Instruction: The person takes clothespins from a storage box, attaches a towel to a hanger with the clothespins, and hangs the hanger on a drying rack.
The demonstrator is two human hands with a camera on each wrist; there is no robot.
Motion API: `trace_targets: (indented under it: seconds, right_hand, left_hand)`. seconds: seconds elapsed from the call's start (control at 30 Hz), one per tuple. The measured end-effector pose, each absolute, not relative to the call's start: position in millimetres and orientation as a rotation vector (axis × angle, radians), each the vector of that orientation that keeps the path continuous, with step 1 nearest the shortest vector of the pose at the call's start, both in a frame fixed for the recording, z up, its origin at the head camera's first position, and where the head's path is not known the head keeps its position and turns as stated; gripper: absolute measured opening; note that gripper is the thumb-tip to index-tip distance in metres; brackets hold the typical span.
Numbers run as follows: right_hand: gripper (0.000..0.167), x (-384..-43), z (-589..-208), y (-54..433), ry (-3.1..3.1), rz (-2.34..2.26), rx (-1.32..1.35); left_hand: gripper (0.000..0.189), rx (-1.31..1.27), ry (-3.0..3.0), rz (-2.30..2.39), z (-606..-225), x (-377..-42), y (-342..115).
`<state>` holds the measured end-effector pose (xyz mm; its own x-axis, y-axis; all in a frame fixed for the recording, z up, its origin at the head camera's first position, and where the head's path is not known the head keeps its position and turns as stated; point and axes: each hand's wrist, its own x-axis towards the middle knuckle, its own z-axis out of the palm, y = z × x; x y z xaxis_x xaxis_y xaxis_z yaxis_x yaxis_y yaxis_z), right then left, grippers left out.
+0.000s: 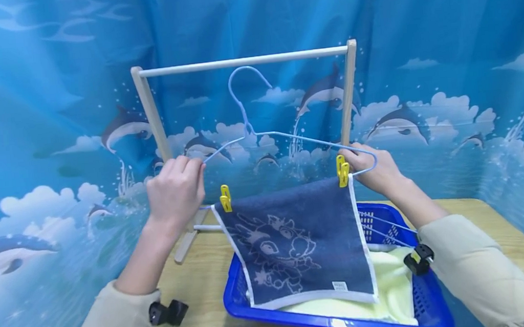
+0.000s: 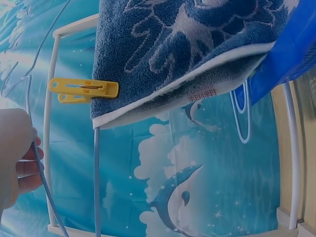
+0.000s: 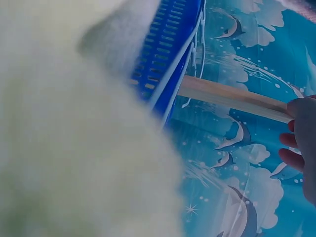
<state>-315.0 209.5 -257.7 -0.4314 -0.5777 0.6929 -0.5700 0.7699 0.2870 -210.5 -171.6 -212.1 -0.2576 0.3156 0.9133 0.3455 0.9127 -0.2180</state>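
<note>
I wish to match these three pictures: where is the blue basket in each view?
Head: blue basket at lower centre to right, partly hidden by the dark towel.
Left wrist: blue basket at the upper right, cut by the edge.
Right wrist: blue basket at upper centre, partly hidden by a pale blur.
Shared landmark: the dolphin-printed backdrop.

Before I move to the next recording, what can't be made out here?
Head view: print on the label, too small.
Head view: part of the yellow cloth, behind the navy towel.
Left wrist view: rest of left hand, cut by left edge.
Right wrist view: pale mass, too blurred to identify.
</note>
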Motion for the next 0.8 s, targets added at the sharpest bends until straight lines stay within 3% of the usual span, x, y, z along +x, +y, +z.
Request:
trace_targets:
  seconds: [0.27,0.8]
  right_hand:
    - [0.019,-314,-254,209,-2.294,0.034,0.764]
    - [0.015,-314,-253,204,-2.284,0.037,0.735]
  left_hand:
    - [0.012,-0.437,-1.855,-0.039,-206,-208,-180]
    - [0.013,-0.298,-1.872,-0.069,-201,-202,-201]
